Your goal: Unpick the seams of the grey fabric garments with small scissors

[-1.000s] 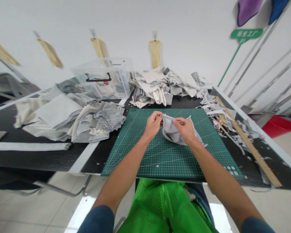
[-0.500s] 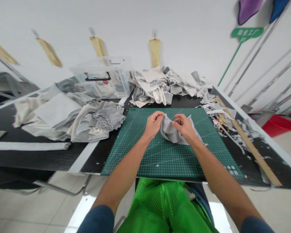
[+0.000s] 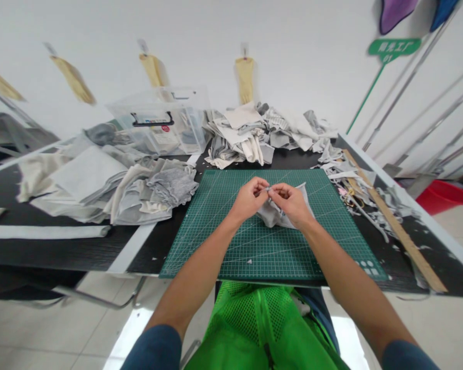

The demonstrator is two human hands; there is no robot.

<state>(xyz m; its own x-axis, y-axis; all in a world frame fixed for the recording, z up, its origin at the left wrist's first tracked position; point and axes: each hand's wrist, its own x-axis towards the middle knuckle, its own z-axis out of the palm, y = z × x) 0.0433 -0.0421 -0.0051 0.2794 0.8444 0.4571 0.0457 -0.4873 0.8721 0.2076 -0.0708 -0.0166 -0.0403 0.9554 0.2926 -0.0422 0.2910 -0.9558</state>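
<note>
A piece of grey fabric (image 3: 272,216) hangs from my fingers over the green cutting mat (image 3: 224,246), its lower part resting on the mat. My left hand (image 3: 250,198) pinches the fabric's upper edge between thumb and fingers. Right beside it, my right hand (image 3: 291,203) is closed on the same edge, the fingertips of both hands nearly touching. One corner of the cloth shows beyond the right hand. What exactly lies between the fingertips is too small to make out.
Heaps of grey and white cloth (image 3: 92,180) lie at left, with another stack (image 3: 239,133) behind the mat. A clear plastic box (image 3: 162,128) stands at the back. On the right are a wooden ruler (image 3: 405,236), fabric scraps (image 3: 347,169) and scissors (image 3: 355,200).
My right hand has moved left to my left hand and closed on the fabric's edge. The cloth is now bunched up between both hands.
</note>
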